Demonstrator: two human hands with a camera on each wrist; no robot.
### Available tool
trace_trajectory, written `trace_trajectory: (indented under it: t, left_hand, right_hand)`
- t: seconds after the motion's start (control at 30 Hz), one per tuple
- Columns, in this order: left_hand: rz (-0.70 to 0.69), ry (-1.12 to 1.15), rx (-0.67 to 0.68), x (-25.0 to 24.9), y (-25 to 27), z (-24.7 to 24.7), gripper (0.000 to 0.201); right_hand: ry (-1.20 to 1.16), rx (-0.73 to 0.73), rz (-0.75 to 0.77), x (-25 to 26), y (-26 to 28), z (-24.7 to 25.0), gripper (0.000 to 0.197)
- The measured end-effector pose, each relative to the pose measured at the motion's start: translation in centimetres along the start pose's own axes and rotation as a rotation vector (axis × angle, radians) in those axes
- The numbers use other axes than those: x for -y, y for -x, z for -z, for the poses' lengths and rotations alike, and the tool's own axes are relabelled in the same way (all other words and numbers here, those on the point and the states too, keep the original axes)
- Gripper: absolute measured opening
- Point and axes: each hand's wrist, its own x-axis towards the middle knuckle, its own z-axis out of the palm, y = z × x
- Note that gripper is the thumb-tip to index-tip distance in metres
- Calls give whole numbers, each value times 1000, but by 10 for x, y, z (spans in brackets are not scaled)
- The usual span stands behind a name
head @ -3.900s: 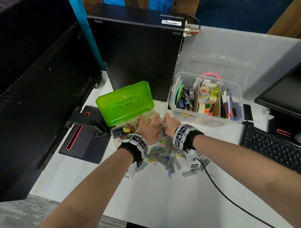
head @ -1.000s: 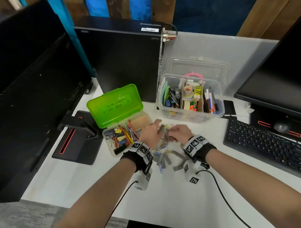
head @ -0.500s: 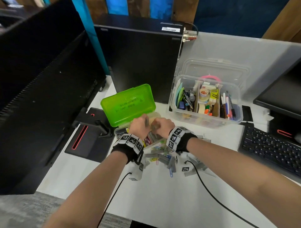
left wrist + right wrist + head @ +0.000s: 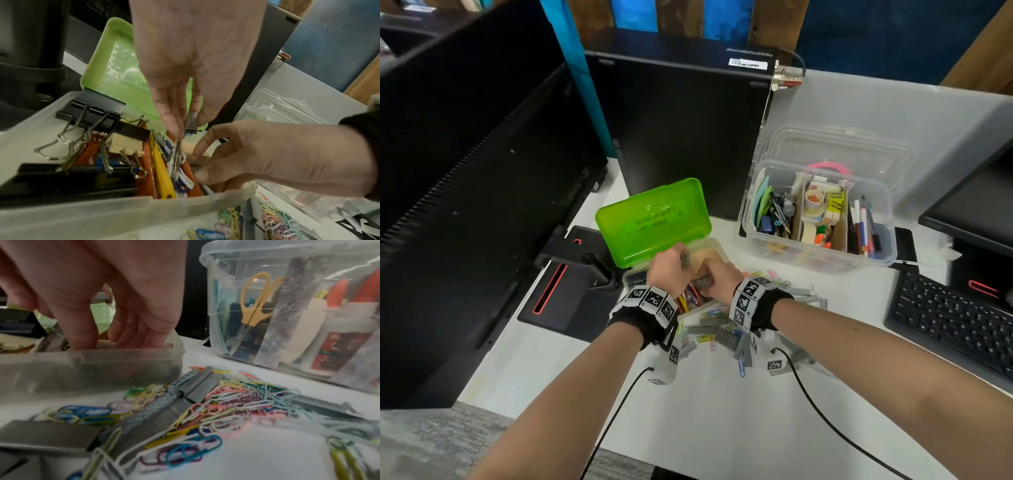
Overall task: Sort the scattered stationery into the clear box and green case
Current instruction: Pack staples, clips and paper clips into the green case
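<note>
- here, left hand (image 4: 185, 68) pinches a staple strip (image 4: 191, 124) over the green case (image 4: 654, 219)
- right hand (image 4: 277, 155), fingers loosely curled, reaches into it, holding nothing visible
- paper clips (image 4: 236, 395) litter the near bench (image 4: 722, 411); clear box (image 4: 818, 253) right

I log no legible text: the green case (image 4: 654, 219) lid's embossed lettering and the computer tower's (image 4: 681, 113) white sticker are too blurred to read.

Arms: bare to the wrists, no sleeves.
Left wrist: black fabric wristband (image 4: 635, 322) ringed by white square tiles printed with black marker patterns.
Right wrist: matching black fabric wristband (image 4: 765, 308) with the same tiles.
Camera mounts: white blocks with marker tags, hung under each wristband.
Cables: thin black cable (image 4: 822, 416) from below the right wristband; second black cable (image 4: 616, 407) from below the left.
</note>
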Motion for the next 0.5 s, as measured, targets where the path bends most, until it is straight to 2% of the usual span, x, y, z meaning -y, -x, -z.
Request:
trace_trajectory:
  t: [0.27, 0.4, 0.5]
  left_hand:
    - [-2, -16, 16, -5, 3, 1, 25]
    - [8, -25, 18, -5, 4, 0, 24]
    - [-3, -44, 27, -9, 5, -1, 21]
  right_hand:
    - [34, 2, -33, 3, -4, -10, 19]
    - [-54, 33, -73, 1, -2, -5, 29]
    - [-235, -43, -137, -3, 1, 6, 32]
